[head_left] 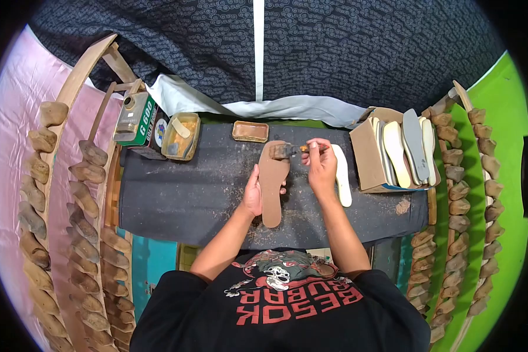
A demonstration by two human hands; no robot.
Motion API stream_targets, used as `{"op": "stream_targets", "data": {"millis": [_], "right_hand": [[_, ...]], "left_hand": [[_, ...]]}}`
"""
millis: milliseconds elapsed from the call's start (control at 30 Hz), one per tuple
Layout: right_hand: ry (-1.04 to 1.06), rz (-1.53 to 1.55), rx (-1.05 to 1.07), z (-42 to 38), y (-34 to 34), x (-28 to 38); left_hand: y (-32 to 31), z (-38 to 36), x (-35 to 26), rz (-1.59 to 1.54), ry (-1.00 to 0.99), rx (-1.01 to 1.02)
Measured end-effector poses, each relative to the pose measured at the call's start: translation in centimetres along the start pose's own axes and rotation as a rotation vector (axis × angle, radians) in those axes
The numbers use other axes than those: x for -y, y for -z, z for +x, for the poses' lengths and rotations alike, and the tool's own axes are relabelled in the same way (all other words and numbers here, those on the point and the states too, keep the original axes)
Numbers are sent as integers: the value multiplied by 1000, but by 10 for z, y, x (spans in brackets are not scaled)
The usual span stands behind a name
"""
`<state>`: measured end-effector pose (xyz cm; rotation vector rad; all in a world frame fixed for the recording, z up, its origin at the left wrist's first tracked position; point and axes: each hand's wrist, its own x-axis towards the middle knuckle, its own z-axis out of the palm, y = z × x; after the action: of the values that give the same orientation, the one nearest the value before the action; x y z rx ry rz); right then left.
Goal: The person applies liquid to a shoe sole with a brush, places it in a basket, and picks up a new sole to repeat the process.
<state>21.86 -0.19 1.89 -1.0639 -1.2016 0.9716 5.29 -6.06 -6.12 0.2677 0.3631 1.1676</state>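
My left hand [253, 195] grips a brown insole [271, 193] by its edges, with the thumb on the near side and fingertips showing at the right. A brush [280, 151] with a dark, wide head lies over the upper part of that insole. Its handle is pinched in my right hand [321, 165]; whether the bristles touch the surface is hard to make out. Just right of this hand, a whitish insole [342, 182] rests on the dark-covered table [211, 193], partly hidden behind my fingers and wrist.
A cardboard box [366, 161] of several insoles stands at the right. A small shallow tray [250, 131] sits at the back. At the left are a tub [182, 141] of yellowish stuff and a green-and-white can [139, 120]. Racks of wooden shoe lasts [85, 199] flank both sides.
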Motion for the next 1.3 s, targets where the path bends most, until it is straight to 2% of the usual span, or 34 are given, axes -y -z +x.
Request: {"op": "stream_targets", "data": {"millis": [167, 233, 300, 367, 533, 633, 700, 733, 833, 967, 1033, 1100, 1167, 1300], "right_hand": [[57, -145, -78, 1, 17, 10], [98, -92, -24, -7, 12, 16], [47, -48, 7, -17, 7, 21], [139, -120, 40, -20, 6, 20], [163, -181, -92, -1, 20, 28], [201, -164, -56, -9, 18, 36], [201, -223, 161, -15, 17, 43], [218, -278, 205, -12, 17, 47], [228, -437, 175, 7, 27, 51], [355, -533, 220, 16, 25, 58], [324, -528, 295, 0, 16, 70], [265, -477, 474, -8, 13, 70], [282, -501, 491, -5, 13, 69], [295, -502, 354, 19, 18, 73]], "left_hand": [[-5, 0, -1, -10, 31, 43], [-8, 1, 1, -13, 49, 64], [-11, 1, 4, -3, 66, 7], [-12, 2, 2, -3, 65, 40], [-12, 2, 1, 4, 101, 126], [-20, -1, 3, 19, 121, 68], [-22, -1, 5, -26, 117, 54], [-20, -1, 5, -30, 116, 50], [-12, -1, 8, 51, 134, 84], [-11, 0, 10, 117, 170, 101], [-13, -3, 8, 103, 156, 87], [-14, -4, 7, 103, 173, 105], [-9, -4, 7, 99, 173, 120], [-4, -4, 12, 97, 186, 125]]}}
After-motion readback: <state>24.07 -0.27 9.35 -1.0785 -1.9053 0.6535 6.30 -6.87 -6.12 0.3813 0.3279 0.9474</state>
